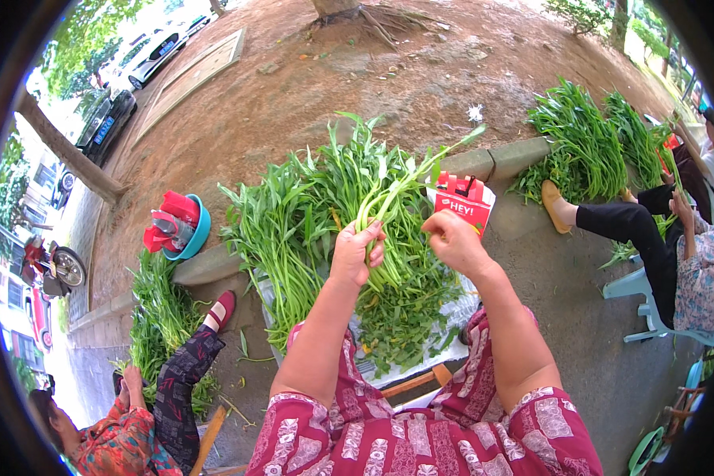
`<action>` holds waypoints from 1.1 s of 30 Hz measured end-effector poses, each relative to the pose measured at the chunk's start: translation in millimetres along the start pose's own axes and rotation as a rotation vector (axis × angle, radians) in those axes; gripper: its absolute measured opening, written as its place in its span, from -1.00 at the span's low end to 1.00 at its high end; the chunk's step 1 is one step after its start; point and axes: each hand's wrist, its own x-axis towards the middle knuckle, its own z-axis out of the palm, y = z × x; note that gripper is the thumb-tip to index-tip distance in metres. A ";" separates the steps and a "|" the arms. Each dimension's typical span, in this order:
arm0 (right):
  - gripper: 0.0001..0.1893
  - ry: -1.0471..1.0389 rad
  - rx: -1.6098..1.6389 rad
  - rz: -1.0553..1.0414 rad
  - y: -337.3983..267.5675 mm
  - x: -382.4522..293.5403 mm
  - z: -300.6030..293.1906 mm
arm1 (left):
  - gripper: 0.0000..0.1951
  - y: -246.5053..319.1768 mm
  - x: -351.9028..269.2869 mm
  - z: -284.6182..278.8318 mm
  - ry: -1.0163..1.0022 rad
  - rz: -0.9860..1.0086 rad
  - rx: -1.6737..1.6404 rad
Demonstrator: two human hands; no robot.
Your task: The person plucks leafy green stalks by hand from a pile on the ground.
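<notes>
Near the centre my left hand (357, 252) is closed around several stems of a leafy green vegetable (389, 199), whose tops point up and to the right. My right hand (457, 243) is raised to the right of them with curled fingers; whether it pinches anything small cannot be told. Behind and left of my hands lies a large heap of long-stemmed greens (291, 226). Short loose leaves (401, 327) cover a pale sheet (452, 352) between my knees. Just beyond my right hand stands a red and white bag (466, 205) with a dark object on top.
A stone curb (211, 268) runs behind the heap. A turquoise basin (200, 229) with red bags and a plastic bottle rests at left. A person (122, 428) handles greens at left; people at right sit by more greens (583, 143), one on a light blue stool (645, 297).
</notes>
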 end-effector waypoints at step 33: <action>-0.84 -0.095 1.060 0.543 -36.3 -6.4 40.7 | -0.87 -11.3 -4.8 17.3 -0.036 0.131 0.168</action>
